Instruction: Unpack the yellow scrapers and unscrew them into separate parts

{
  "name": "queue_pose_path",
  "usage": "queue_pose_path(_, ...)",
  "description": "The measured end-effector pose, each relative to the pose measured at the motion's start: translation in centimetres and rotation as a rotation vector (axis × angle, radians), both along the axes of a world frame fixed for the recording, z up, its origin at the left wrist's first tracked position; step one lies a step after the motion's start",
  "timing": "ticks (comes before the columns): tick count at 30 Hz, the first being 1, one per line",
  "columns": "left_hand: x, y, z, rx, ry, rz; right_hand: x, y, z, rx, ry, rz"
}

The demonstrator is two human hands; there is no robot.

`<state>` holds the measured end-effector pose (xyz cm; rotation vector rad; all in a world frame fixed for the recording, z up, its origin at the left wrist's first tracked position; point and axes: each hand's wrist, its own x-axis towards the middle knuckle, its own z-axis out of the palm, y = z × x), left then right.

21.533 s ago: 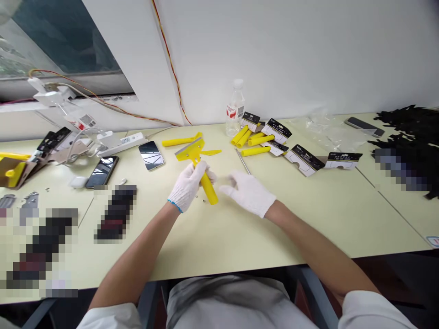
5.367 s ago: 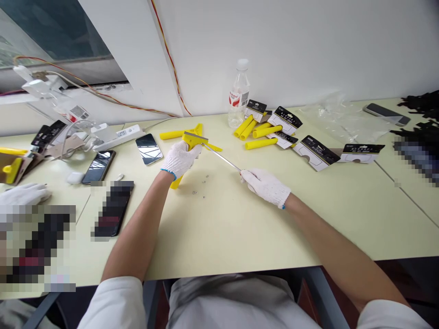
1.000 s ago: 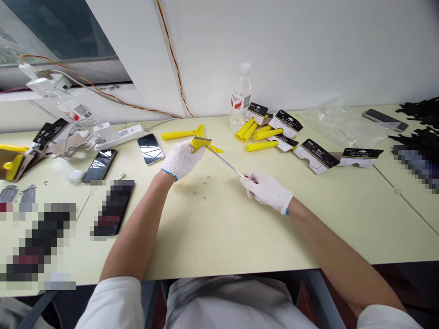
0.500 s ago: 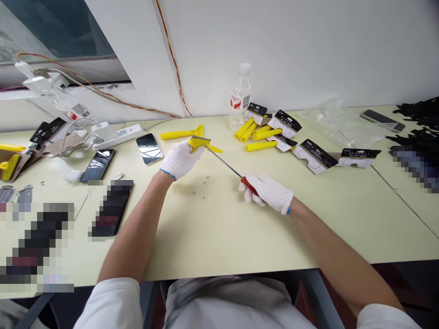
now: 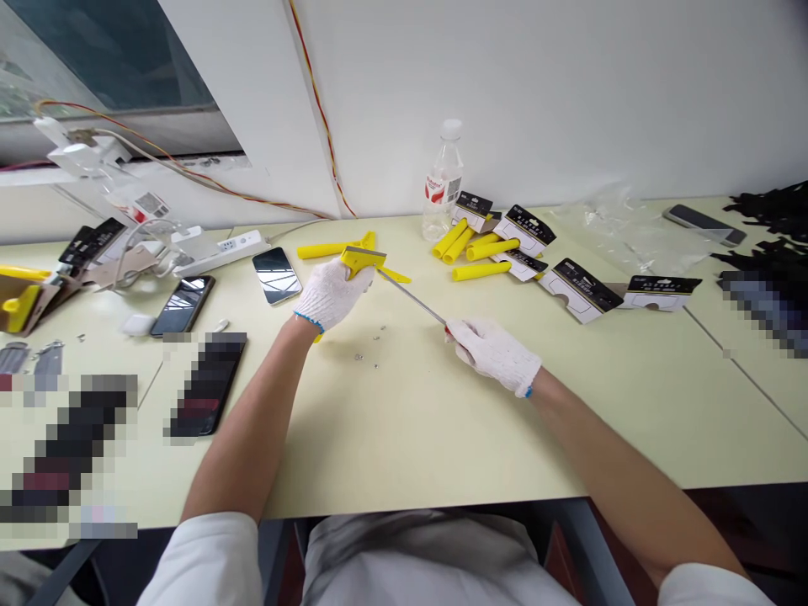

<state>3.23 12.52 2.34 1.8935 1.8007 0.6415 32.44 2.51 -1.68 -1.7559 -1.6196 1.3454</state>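
Observation:
My left hand, in a white knit glove, is closed around a yellow scraper with a metal blade along its head. My right hand, gloved too, wraps the red handle of a screwdriver. Its long shaft points left, and the tip meets the scraper's head. Another yellow scraper lies just behind my left hand. Partly hidden by the held head, a further yellow piece rests on the table. Several tiny metal bits, perhaps screws, are scattered below the hands.
Yellow tubes and black-and-white cards lie at the back right, beside a plastic bottle. Clear plastic bags spread farther right. Phones and a power strip are on the left of the table.
My right hand has turned over the screwdriver handle, so less of the red shows. The scraper head has tilted slightly in my left hand; the tip stays against it.

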Motion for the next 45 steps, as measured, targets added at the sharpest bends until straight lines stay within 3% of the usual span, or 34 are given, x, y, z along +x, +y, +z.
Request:
queue_pose_path(17, 0.1, 0.2, -0.3, 0.002, 0.023, 0.027, 0.5, 0.5, -0.8, 0.116, 0.007, 0.063)
queue_pose_path(29, -0.4, 0.3, -0.3, 0.044, 0.054, -0.048, 0.1, -0.4, -0.1, -0.127, 0.323, 0.058)
queue_pose_path(35, -0.3, 0.2, -0.1, 0.013, 0.075, -0.022, -0.4, -0.7, 0.8, -0.169, 0.350, 0.049)
queue_pose_path(38, -0.3, 0.3, -0.2, 0.006, 0.072, -0.024, -0.8, -0.9, 0.7, -0.101, 0.206, 0.015)
queue_pose_path(43, -0.4, 0.4, -0.3, 0.026, 0.063, -0.020, -1.3, -0.9, -0.5, 0.232, -0.118, -0.081)
queue_pose_path(45, -0.4, 0.4, -0.4, 0.039, 0.064, -0.032, -1.2, -0.9, -0.7, 0.209, -0.096, -0.050)
